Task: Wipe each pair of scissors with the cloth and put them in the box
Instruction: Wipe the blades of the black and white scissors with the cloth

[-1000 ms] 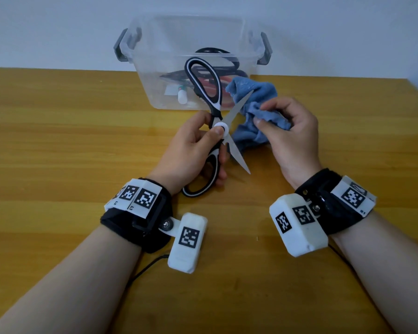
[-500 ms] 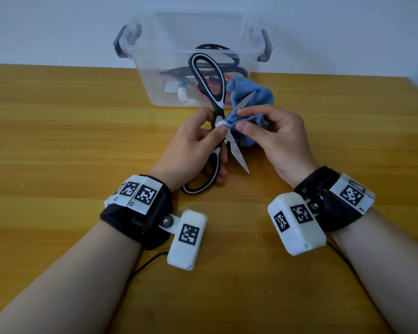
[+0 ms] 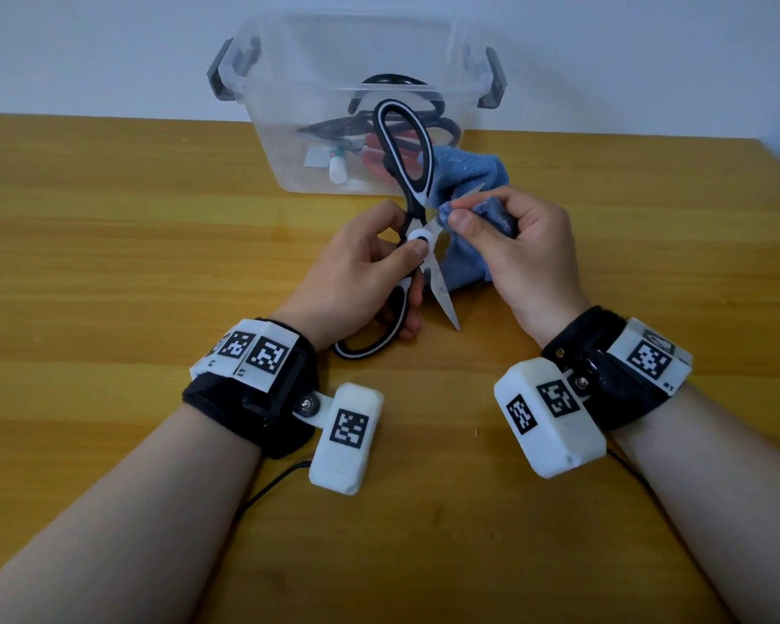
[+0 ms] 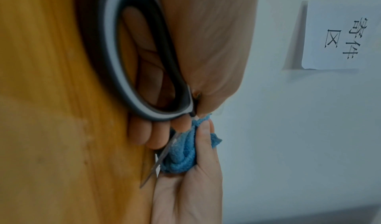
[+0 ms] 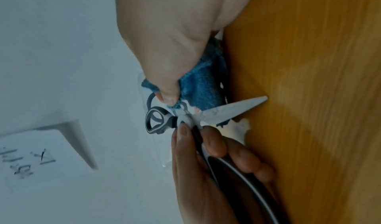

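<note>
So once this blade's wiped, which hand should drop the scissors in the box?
Probably the left hand: it already grips the scissors at the pivot and lower handle, and the box stands just beyond. The right hand is bunched around the cloth.

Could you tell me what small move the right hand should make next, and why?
Probably slide the blue cloth outward along the upper blade toward its tip: the right hand pinches it near the pivot of the open scissors, which the left hand holds.

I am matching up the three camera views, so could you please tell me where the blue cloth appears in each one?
Head: blue cloth right of centre, in the right hand.
Left wrist: lower centre.
Right wrist: centre, under the thumb.
Shared landmark: the scissors beside it.
</note>
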The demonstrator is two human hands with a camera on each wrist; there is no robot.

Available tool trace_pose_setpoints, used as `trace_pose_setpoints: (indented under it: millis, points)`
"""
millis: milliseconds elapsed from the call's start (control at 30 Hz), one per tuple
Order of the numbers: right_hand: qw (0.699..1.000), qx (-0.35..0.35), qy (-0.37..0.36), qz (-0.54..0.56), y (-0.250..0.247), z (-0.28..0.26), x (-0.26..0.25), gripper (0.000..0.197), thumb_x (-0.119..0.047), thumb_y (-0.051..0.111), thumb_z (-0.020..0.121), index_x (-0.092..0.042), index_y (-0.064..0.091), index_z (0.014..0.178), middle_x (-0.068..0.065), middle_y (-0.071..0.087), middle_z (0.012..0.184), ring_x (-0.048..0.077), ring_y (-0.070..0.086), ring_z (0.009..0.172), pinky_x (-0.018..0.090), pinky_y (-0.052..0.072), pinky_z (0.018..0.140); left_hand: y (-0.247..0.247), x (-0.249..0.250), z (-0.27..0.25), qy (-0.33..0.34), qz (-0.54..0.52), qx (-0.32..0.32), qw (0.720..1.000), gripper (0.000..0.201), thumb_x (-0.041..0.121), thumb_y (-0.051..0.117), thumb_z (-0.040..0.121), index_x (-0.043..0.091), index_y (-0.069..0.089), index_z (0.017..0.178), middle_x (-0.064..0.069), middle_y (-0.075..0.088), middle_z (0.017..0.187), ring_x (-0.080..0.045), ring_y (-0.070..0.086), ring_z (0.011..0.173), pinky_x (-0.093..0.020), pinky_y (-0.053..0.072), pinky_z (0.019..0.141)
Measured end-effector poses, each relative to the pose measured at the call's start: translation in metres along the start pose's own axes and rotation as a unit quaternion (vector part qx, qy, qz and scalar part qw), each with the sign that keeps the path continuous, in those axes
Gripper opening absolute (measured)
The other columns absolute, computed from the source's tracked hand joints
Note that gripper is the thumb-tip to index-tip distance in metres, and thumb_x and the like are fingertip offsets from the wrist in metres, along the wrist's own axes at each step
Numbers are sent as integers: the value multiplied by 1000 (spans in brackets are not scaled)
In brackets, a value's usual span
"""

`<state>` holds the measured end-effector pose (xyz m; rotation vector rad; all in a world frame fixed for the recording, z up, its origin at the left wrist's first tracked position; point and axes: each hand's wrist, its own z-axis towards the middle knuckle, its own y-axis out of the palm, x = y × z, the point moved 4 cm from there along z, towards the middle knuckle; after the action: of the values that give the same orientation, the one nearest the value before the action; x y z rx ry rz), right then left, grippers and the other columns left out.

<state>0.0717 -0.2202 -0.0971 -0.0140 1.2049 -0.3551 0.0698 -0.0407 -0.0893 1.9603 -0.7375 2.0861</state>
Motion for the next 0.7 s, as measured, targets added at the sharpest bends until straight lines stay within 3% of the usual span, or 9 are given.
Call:
trace_pose_setpoints:
  millis: [133, 267, 333, 533, 700]
  points:
    - [993, 46, 40, 96, -4, 1, 2, 12, -11, 75, 88, -23, 75, 88, -5, 76, 89, 17, 72, 91, 44, 61, 86, -1, 0, 0, -3, 3, 8, 1000, 9, 19, 51, 108, 12, 48, 102, -13, 66, 67, -37, 69, 52, -43, 60, 50]
    - [995, -95, 2, 18, 8, -7, -9, 14, -14, 77, 89, -18, 78, 102, 0, 78, 98, 17, 74, 95, 35, 60, 85, -1, 0, 1, -5, -3, 9, 1000, 10, 19, 51, 108, 18, 47, 100, -13, 66, 66, -38, 69, 52, -43, 60, 49]
    - [995, -100, -3, -3, 8, -7, -9, 15, -16, 78, 89, -19, 78, 103, -2, 78, 98, 14, 75, 94, 33, 60, 84, -1, 0, 0, -5, 0, 3, 1000, 10, 19, 52, 108, 17, 47, 100, -13, 66, 66, -39, 69, 52, -44, 60, 49]
    - [1000, -23, -11, 2, 2, -4, -7, 7, -16, 79, 87, -21, 78, 92, -2, 78, 94, 15, 74, 92, 38, 61, 83, -1, 1, 0, 7, -5, -9, 1000, 13, 16, 53, 107, 14, 46, 97, -16, 64, 65, -38, 67, 50, -39, 58, 47]
    - [992, 91, 31, 75, -10, 1, 0, 11, -20, 76, 86, -30, 76, 83, -1, 75, 91, 21, 71, 92, 48, 61, 85, 1, 2, 0, 7, 2, -17, 1000, 13, 17, 53, 107, 6, 47, 103, -16, 64, 67, -38, 68, 51, -42, 59, 48]
